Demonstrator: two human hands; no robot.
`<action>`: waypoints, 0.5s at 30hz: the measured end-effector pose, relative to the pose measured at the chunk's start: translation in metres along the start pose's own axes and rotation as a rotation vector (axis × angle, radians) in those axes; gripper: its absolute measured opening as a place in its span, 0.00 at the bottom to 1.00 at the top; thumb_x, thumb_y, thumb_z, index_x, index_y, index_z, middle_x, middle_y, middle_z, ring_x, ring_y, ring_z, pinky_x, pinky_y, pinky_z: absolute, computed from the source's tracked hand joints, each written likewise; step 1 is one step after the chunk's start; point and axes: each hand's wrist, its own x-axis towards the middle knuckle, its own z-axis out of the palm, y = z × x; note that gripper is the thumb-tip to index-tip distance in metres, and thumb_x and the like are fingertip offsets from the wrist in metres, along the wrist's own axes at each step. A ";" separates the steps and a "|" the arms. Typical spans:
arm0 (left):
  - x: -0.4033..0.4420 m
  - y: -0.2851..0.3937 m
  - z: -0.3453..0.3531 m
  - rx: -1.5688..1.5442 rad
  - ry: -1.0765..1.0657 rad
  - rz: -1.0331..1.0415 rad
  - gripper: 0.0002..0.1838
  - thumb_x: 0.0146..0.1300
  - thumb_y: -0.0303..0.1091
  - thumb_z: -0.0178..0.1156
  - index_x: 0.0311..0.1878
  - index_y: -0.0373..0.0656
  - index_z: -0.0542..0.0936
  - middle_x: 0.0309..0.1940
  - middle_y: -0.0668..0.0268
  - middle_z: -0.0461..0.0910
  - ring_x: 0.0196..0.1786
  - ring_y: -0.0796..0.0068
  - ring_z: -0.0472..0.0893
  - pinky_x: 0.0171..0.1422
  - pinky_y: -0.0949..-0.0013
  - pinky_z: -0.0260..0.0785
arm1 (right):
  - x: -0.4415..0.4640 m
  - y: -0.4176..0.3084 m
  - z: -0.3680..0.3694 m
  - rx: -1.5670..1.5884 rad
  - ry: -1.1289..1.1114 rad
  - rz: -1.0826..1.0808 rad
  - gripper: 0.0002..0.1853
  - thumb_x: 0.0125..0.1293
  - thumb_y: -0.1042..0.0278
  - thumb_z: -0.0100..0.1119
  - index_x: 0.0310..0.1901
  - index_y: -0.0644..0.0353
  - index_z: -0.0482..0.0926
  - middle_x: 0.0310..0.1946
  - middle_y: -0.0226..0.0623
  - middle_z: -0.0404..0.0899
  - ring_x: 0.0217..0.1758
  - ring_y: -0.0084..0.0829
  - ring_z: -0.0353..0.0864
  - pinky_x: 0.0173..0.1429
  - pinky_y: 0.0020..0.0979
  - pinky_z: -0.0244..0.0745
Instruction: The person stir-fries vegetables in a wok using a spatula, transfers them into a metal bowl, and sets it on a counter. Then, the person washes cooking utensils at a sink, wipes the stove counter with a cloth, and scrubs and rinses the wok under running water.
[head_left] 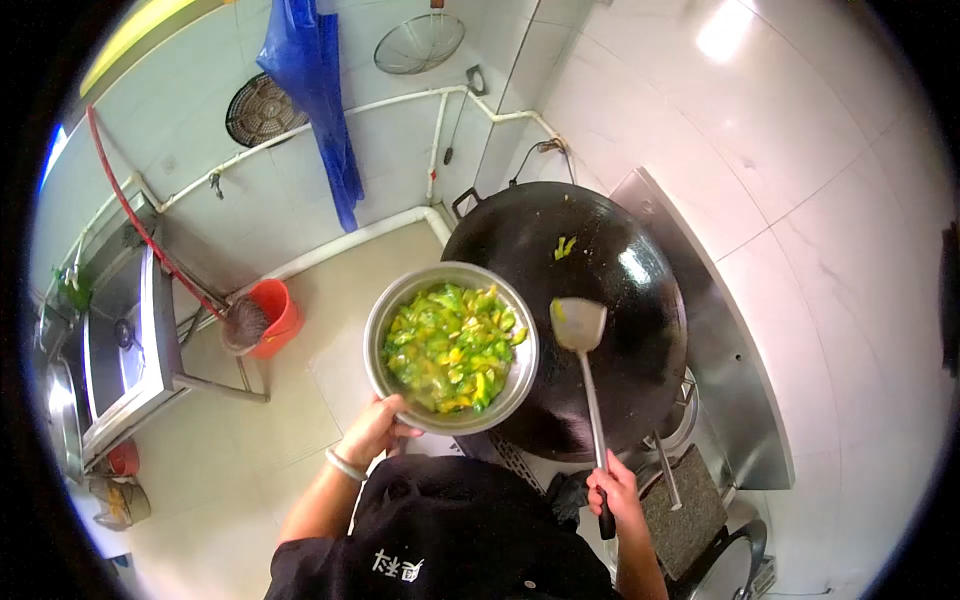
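Left hand: the near left part of the steel bowl is gripped by the left hand [375,430], with the thumb laid at the rim and the other fingers partly hidden below. The forearm is stretched forward and inward, and a pale bracelet [347,465] is worn at the wrist.
Right hand: the dark handle end of the spatula is clamped in the curled fingers of the right hand [618,492]; the forearm is kept close to the body.
Steel bowl: the bowl [516,388] is held in front of the body, its right side overlapping the wok's left edge in view. Its mouth is turned upward, and green pieces [455,345] are contained inside.
Wok edges: the wok [640,350] is bordered on the right by a metal panel [750,410]. Two small green scraps [565,247] are seen toward its far side.
Open room: bare floor [335,290] is seen left of the bowl, up to a red bucket [282,315].
Spatula axis: the spatula [591,395] is pointed away from the body, the blade slightly leftward over the wok; whether the wok is touched cannot be told.
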 end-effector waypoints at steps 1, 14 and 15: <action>-0.004 0.003 0.004 -0.009 0.001 0.006 0.25 0.60 0.20 0.49 0.62 0.26 0.62 0.47 0.46 0.79 0.38 0.58 0.85 0.31 0.69 0.84 | 0.009 0.001 -0.006 0.108 -0.020 0.109 0.25 0.71 0.72 0.50 0.69 0.59 0.60 0.26 0.32 0.70 0.17 0.22 0.69 0.17 0.29 0.65; -0.010 0.002 0.007 0.027 0.070 -0.006 0.23 0.59 0.22 0.50 0.58 0.25 0.68 0.46 0.50 0.79 0.38 0.60 0.84 0.32 0.68 0.85 | 0.231 -0.032 0.057 0.395 0.063 -0.152 0.04 0.69 0.68 0.54 0.41 0.55 0.71 0.23 0.29 0.68 0.17 0.25 0.68 0.18 0.28 0.63; -0.009 0.001 0.005 0.041 0.056 -0.005 0.22 0.59 0.22 0.50 0.58 0.25 0.68 0.46 0.50 0.79 0.38 0.60 0.84 0.33 0.67 0.85 | 0.236 -0.032 0.058 0.398 0.061 -0.159 0.04 0.69 0.68 0.54 0.41 0.55 0.71 0.23 0.29 0.68 0.17 0.25 0.68 0.18 0.28 0.63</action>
